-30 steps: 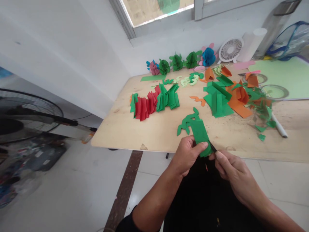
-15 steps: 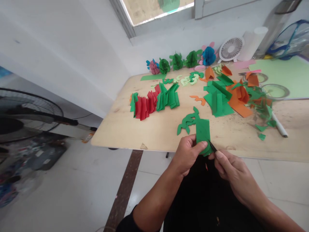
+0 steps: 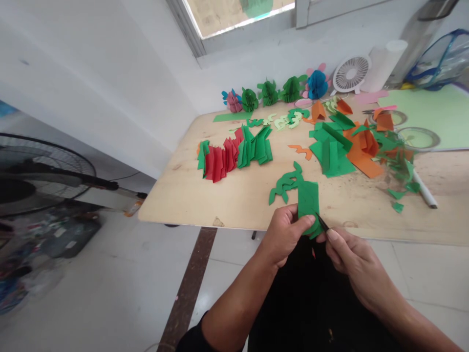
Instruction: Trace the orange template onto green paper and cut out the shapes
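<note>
My left hand (image 3: 287, 232) pinches a folded green paper piece (image 3: 308, 198), thumb on top, over the table's front edge. The lower end of the paper is cut to a curved outline. My right hand (image 3: 353, 252) is closed round small dark scissors (image 3: 323, 223), whose blades meet the paper's right edge; the handles are hidden in the fingers. Just behind the left hand, wavy green paper cutouts (image 3: 286, 183) lie on the table, close to the held paper.
On the wooden table (image 3: 176, 195) stand folded red papers (image 3: 220, 159) and folded green papers (image 3: 254, 146). Green and orange sheets (image 3: 333, 151), scraps, tape rolls (image 3: 417, 138) and a white pen (image 3: 425, 188) lie right. Paper figures (image 3: 269, 93) and a small fan (image 3: 351, 74) line the wall.
Almost nothing differs. The green paper and the scissors' tip have shifted very slightly; both hands keep their grip.
</note>
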